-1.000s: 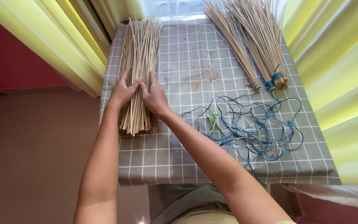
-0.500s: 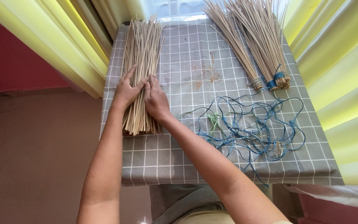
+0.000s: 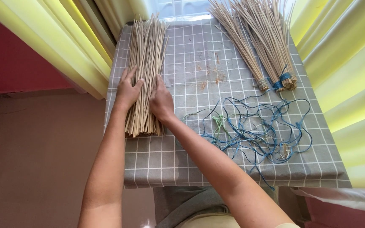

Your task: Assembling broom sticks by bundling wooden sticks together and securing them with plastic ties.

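both hands rest on a loose bundle of thin pale sticks (image 3: 145,74) lying lengthwise on the left part of a table covered with a grey checked cloth (image 3: 191,169). left hand (image 3: 127,89) lies flat on the bundle's left edge, fingers spread and extended, closed on nothing; right hand (image 3: 162,99) presses its palm against the bundle's right side, fingers straight and together, also gripping nothing. between them the sticks are squeezed into a narrower stack, their cut ends roughly level near the table's front. judged from this, the step in hand is gathering and squaring the loose sticks into a tight bunch. on the far right lie two tied bunches of the same sticks (image 3: 258,46), bound with blue cord at their lower ends, and a tangle of blue and green cords (image 3: 254,126) sprawls on the cloth to the right of the right forearm. any next move would call for keeping the sticks pinched together with one hand while the other is freed, since nothing binds them yet. yellow curtains (image 3: 43,46) hang on both sides.
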